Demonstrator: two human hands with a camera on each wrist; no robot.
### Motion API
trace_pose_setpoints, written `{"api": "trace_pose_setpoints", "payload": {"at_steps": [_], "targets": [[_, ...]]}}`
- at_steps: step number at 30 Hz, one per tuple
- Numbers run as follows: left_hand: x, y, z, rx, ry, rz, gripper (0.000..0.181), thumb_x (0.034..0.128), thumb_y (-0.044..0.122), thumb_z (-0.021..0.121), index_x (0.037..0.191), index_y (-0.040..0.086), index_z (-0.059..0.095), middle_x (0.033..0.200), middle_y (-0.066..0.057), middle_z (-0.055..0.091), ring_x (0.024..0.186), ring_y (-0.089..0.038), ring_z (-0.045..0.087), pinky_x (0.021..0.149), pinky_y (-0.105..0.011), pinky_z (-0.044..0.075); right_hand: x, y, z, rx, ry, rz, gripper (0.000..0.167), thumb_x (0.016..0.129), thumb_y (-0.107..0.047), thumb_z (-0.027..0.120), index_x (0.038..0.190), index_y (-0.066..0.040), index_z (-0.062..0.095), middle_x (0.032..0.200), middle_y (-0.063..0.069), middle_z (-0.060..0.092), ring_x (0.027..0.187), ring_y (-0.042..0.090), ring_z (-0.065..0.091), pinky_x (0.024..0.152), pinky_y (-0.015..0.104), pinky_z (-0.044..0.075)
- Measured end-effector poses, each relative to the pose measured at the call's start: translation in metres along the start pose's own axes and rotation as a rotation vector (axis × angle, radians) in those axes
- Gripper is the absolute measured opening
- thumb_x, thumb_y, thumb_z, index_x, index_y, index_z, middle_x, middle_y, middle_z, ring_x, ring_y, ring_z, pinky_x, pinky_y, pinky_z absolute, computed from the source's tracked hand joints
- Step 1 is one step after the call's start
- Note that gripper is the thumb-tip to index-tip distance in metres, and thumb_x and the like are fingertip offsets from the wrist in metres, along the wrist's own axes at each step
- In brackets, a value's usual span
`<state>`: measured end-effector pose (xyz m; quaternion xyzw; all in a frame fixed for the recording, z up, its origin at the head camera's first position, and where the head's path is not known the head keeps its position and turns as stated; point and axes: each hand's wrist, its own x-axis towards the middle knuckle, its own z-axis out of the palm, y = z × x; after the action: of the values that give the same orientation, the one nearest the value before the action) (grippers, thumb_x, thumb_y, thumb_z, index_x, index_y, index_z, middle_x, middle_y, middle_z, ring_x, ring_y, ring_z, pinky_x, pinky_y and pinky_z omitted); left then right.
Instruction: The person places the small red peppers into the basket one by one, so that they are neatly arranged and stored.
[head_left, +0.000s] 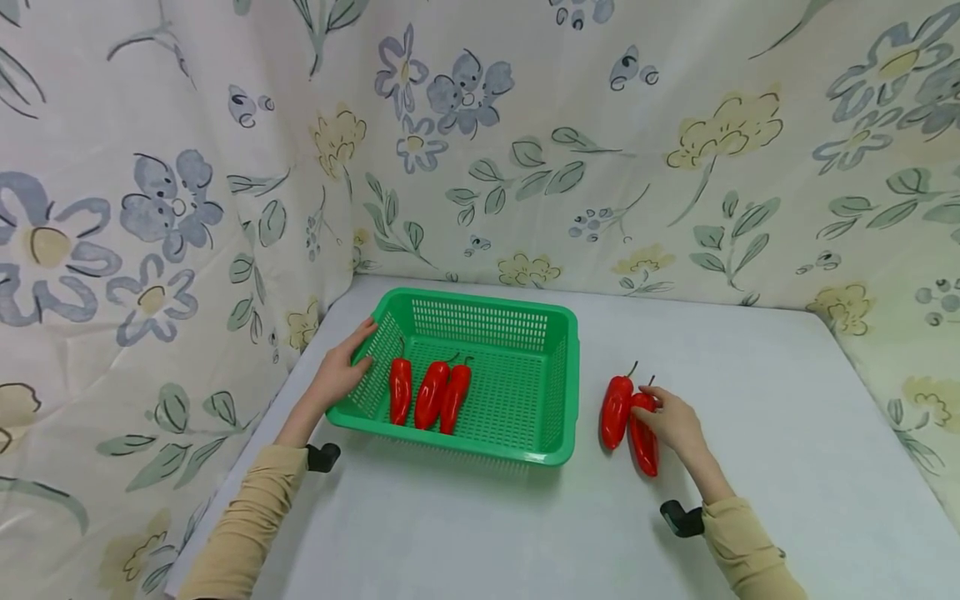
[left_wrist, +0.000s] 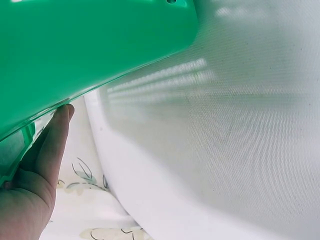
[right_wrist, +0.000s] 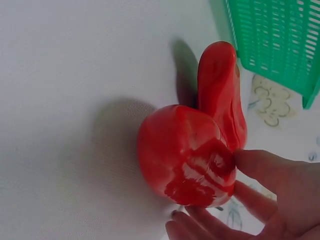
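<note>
A green basket (head_left: 487, 450) stands on the white table with three red peppers (head_left: 431, 395) lying in its left part. My left hand (head_left: 337, 375) grips the basket's left rim; in the left wrist view the hand (left_wrist: 37, 175) has its thumb along the green wall (left_wrist: 90, 45). To the right of the basket lie two more red peppers side by side. My right hand (head_left: 671, 421) pinches the right one (head_left: 643, 437) near its stem end, while the other pepper (head_left: 617, 412) is just left of it. The right wrist view shows the fingers (right_wrist: 260, 167) round the nearer pepper (right_wrist: 185, 155).
The white table (head_left: 450, 533) reaches back to a floral curtain (head_left: 540, 150), which also hangs along the left and right sides. Close to the two outer peppers, the basket's right wall (head_left: 568, 392) rises.
</note>
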<state>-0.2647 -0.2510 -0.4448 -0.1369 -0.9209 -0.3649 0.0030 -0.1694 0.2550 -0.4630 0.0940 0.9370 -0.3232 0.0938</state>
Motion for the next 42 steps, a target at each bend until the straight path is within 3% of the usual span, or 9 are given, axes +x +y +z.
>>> {"api": "trace_pose_setpoints", "payload": {"at_steps": [13,31,42], "targets": [[-0.001,0.002,0.001,-0.009,-0.005,0.003,0.059,0.0932,0.002,0.05,0.148,0.01,0.032,0.159,-0.002,0.021,0.145,-0.033,0.021,0.115,-0.055,0.024,-0.003,0.001,0.003,0.016,0.067,-0.001,0.049,0.089,-0.016,0.057,0.131,0.008,0.047,0.118,0.036,0.053,0.093,0.042,0.056,0.067,0.039,0.058],[-0.001,0.002,0.001,-0.016,-0.005,0.003,0.059,0.0929,0.002,0.05,0.148,0.01,0.032,0.159,-0.002,0.021,0.145,-0.033,0.021,0.114,-0.055,0.025,-0.013,0.0,-0.012,0.087,0.168,-0.032,0.049,0.091,-0.018,0.056,0.133,0.006,0.046,0.125,0.037,0.05,0.106,0.05,0.053,0.074,0.046,0.058],[0.0,0.001,0.0,-0.02,-0.005,0.011,0.058,0.0938,0.003,0.049,0.149,0.011,0.032,0.159,-0.002,0.021,0.145,-0.032,0.02,0.115,-0.055,0.024,-0.026,-0.021,-0.038,0.191,0.28,-0.025,0.052,0.094,-0.024,0.055,0.139,0.001,0.043,0.129,0.034,0.049,0.113,0.051,0.053,0.083,0.056,0.054]]}}
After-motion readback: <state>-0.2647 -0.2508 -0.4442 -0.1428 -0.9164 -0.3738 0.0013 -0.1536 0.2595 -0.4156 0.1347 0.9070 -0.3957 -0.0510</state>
